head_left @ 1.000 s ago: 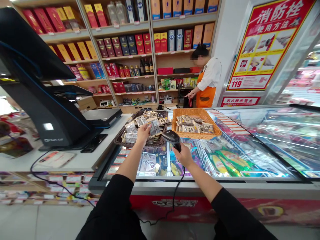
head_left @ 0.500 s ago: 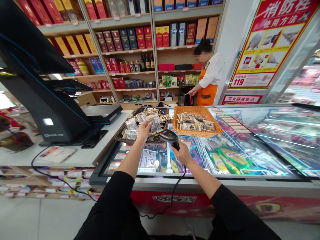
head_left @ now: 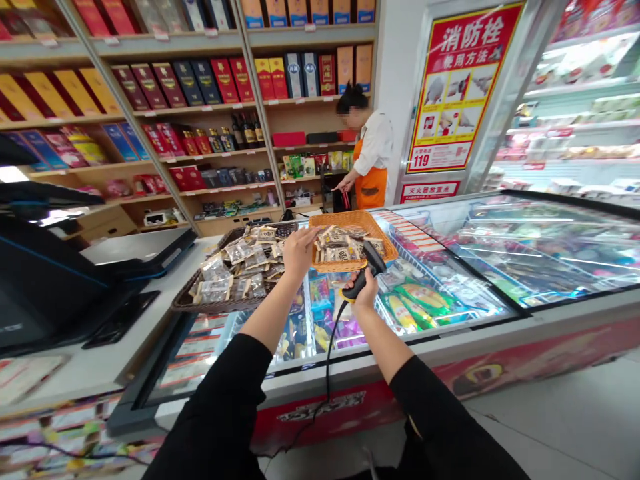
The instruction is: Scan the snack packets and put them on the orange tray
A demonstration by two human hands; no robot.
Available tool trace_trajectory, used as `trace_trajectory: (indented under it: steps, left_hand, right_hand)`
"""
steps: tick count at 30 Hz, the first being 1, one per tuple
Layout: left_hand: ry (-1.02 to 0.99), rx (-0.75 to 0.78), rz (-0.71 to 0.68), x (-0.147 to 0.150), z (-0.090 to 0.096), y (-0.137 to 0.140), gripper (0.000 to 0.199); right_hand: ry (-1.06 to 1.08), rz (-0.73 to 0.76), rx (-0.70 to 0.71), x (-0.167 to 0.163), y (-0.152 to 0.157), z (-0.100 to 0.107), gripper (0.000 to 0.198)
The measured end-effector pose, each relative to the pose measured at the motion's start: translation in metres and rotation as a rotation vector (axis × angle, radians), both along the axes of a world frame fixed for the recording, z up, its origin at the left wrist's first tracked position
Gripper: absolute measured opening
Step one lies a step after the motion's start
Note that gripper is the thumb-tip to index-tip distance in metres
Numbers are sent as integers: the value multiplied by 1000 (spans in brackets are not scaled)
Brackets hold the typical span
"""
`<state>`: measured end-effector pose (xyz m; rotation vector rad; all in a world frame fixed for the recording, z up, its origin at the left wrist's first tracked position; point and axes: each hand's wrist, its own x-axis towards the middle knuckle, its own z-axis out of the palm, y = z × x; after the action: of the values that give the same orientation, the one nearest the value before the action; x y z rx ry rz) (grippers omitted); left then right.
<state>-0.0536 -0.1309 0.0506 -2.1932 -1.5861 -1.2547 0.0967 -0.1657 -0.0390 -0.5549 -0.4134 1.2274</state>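
My right hand (head_left: 364, 291) is wrapped around the handle of a black barcode scanner (head_left: 374, 259), whose head tilts up over the front edge of an orange wicker basket (head_left: 385, 233). My left hand (head_left: 299, 252) is at that basket's left rim, fingers stretched out toward the small packets (head_left: 345, 241) inside. I see no packet in its fingers, though the fingertips are partly hidden. To its left, a dark brown wicker basket (head_left: 190, 301) holds many similar clear-and-beige packets (head_left: 245, 253). A black cable (head_left: 329, 363) hangs from the scanner.
Both baskets stand on a glass-topped chest freezer (head_left: 450, 327) full of packaged goods. At left, a counter (head_left: 107, 360) bears a black scale (head_left: 145, 257) and a dark machine (head_left: 45, 280). A person in an orange apron (head_left: 371, 188) stands behind, by shelves of boxes (head_left: 225, 80).
My left hand has moved right, from a packet over the brown basket to the orange basket, and the packet no longer shows in it. The scanner has turned upward and away. The view has swung right.
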Motion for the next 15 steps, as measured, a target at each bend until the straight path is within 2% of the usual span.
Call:
trace_trajectory:
  steps: [4,6,7,9,11,13,15]
  left_hand:
    - [348,-356,-96,64,-23,21,40]
    - [397,-482,-119,75,-32,26,44]
    - [376,-497,-122,74,-34,27,45]
    - [286,-456,-130,59,-31,26,46]
    - [197,-388,-104,30,-23,20,43]
    - [150,-338,-5,-9,-15,10,38]
    - [159,-346,166,-52,-10,-3,34]
  right_hand:
    - [40,10,38,2,4,-5,38]
    - [36,-6,41,0,5,-7,39]
    - [27,-17,39,-2,5,-7,39]
    - [-1,-28,30,-6,4,-8,39]
    - [-36,2,30,-11,2,-8,39]
    - [-55,68,31,-17,-2,-8,39]
    - [-88,139,48,-24,-5,-8,39]
